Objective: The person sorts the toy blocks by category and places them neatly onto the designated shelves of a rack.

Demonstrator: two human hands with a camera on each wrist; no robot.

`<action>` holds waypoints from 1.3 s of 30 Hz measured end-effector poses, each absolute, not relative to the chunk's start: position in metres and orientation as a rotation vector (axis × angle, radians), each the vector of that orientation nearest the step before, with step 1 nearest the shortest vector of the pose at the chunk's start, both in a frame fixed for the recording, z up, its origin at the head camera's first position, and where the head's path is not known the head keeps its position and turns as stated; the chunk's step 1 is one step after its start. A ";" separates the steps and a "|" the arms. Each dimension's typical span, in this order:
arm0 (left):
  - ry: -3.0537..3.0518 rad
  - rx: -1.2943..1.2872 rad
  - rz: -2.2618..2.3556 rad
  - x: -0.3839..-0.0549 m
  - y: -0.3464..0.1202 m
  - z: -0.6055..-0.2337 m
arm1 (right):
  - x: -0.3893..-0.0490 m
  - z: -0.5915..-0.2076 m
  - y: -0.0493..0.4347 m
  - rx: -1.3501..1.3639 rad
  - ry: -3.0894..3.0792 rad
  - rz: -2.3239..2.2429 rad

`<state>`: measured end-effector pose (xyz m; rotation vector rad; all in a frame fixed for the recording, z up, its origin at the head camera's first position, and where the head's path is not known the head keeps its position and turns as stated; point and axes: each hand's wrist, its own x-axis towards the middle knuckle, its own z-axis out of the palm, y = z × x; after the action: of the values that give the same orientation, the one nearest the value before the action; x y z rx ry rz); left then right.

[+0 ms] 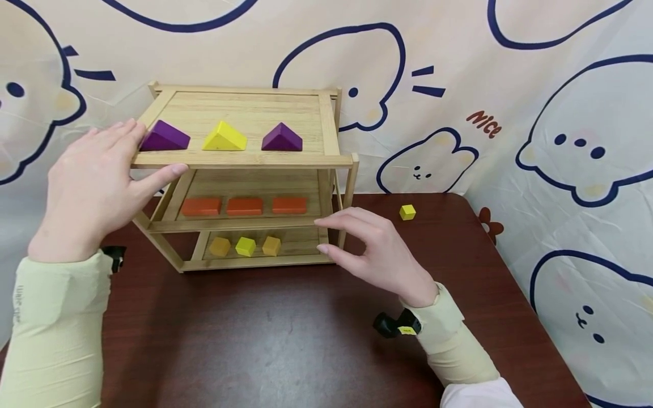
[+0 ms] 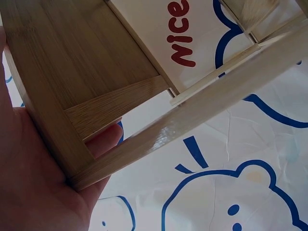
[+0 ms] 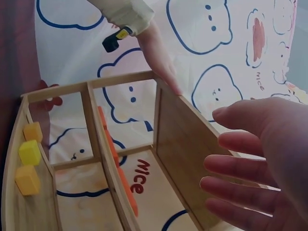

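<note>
A three-tier wooden shelf (image 1: pixel 245 161) stands on the dark table. My left hand (image 1: pixel 99 175) grips its top left front corner, fingers over the side edge and thumb along the front. The left wrist view shows that hand (image 2: pixel 43 159) around the corner from below. On the top tier stand a yellow triangular block (image 1: pixel 224 137), a purple one (image 1: pixel 165 137) to its left and another purple one (image 1: pixel 282 137) to its right. My right hand (image 1: pixel 380 249) hovers in front of the shelf's right side, fingers extended and apart, holding nothing; in the right wrist view its fingers (image 3: pixel 240 168) are spread.
Orange-red rectangular blocks (image 1: pixel 245 206) line the middle tier. Cubes sit on the bottom tier: a yellow one (image 1: pixel 245 246) between two orange ones. A loose yellow cube (image 1: pixel 407 212) lies on the table (image 1: pixel 245 334) to the right. Patterned cloth (image 1: pixel 444 141) hangs behind and at the right.
</note>
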<state>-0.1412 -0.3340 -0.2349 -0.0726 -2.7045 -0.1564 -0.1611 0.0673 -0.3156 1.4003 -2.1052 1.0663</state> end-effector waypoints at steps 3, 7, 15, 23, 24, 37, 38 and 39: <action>-2.708 -0.071 -0.156 -0.141 -0.334 -0.234 | -0.161 -0.314 0.072 1.373 -2.082 1.066; -2.715 -0.064 -0.157 -0.141 -0.334 -0.234 | -0.160 -0.311 0.079 1.318 -2.084 1.063; -2.716 -0.055 -0.160 -0.141 -0.333 -0.233 | -0.164 -0.306 0.093 1.215 -2.057 1.066; -2.766 -0.031 -0.141 -0.142 -0.333 -0.233 | -0.171 -0.305 0.107 1.095 -2.115 1.068; -2.769 -0.030 -0.140 -0.142 -0.333 -0.233 | -0.173 -0.305 0.108 1.085 -2.123 1.066; -2.771 -0.033 -0.137 -0.141 -0.333 -0.232 | -0.187 -0.305 0.124 0.953 -2.189 1.073; -2.771 -0.033 -0.138 -0.141 -0.333 -0.232 | -0.188 -0.306 0.125 0.940 -2.194 1.070; -2.771 -0.034 -0.139 -0.142 -0.333 -0.232 | -0.190 -0.306 0.127 0.930 -2.198 1.068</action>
<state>-0.1415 -0.3331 -0.2324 -0.0336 -2.7707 -0.1388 -0.1895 0.1268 -0.3059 0.9300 -2.1975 1.0682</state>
